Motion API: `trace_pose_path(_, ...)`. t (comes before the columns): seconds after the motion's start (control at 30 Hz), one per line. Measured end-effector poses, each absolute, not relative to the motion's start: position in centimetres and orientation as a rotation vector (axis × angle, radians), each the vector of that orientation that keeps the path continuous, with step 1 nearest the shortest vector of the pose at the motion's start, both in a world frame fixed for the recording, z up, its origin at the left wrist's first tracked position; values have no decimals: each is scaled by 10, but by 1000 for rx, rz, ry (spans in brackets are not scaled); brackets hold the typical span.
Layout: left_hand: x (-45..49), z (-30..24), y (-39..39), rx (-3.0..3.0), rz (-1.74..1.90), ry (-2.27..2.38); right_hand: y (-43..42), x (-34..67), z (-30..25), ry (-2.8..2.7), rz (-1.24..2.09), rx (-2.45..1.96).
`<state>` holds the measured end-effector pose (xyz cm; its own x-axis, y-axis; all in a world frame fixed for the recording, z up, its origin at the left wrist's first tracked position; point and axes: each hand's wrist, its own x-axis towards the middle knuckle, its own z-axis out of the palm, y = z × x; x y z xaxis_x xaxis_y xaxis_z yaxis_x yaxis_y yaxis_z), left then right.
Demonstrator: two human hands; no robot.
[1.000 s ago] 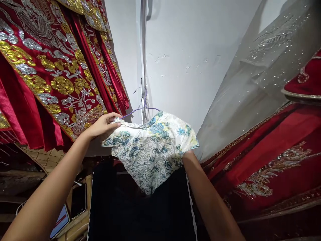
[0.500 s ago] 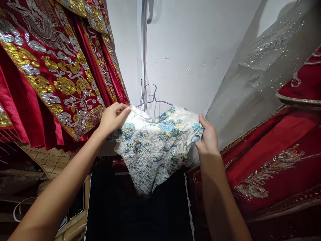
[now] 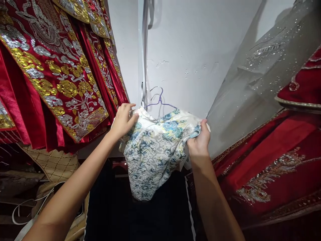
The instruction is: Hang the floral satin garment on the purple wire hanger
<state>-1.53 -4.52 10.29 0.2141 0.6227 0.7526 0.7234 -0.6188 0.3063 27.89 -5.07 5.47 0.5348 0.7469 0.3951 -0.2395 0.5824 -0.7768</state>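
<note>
**Two-Hand Hold: Patterned Garment (image 3: 152, 150) on a Purple Hanger (image 3: 159, 99)**

Garment position: The short-sleeved garment is at the centre of the view, in front of the white wall (image 3: 185, 40) and above black fabric (image 3: 137, 221) with white edge lines. It carries a blue, green and yellow pattern on a pale ground. The hanger passes inside the shoulders; its neck and hook rise above the neckline. The hook appears just to the right of a narrow vertical pole (image 3: 143, 43).

Left hand (image 3: 122, 122): Located at the shoulder beside the collar (image 3: 147, 115). The thumb lies against the fabric and the index finger extends above it, with a gap between the two. The other fingers are partly hidden; whether they clamp the fabric cannot be told.

Right hand (image 3: 200, 140): Clamped on the opposite sleeve (image 3: 193, 134), thumb uppermost. The fabric gathers at this grip.

Surroundings: A red embroidered costume (image 3: 67, 87) with gold and silver motifs hangs at the left. Sheer pale fabric (image 3: 235, 100) with sparkling trim and a red beaded garment (image 3: 271, 160) occupy the right. A cream quilted item (image 3: 59, 165) is at the lower left, near a white cable (image 3: 14, 217).
</note>
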Motion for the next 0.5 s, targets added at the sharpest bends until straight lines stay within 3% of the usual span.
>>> trace_pose_path(0.23,-8,97,-71,-2440,-1387,-1299,-155,231,69,-775,661,-603)
trace_pose_path(0.5,-2,81,-83,-3008,-1673,-1420,-205,218,72,-2222,1003,-199)
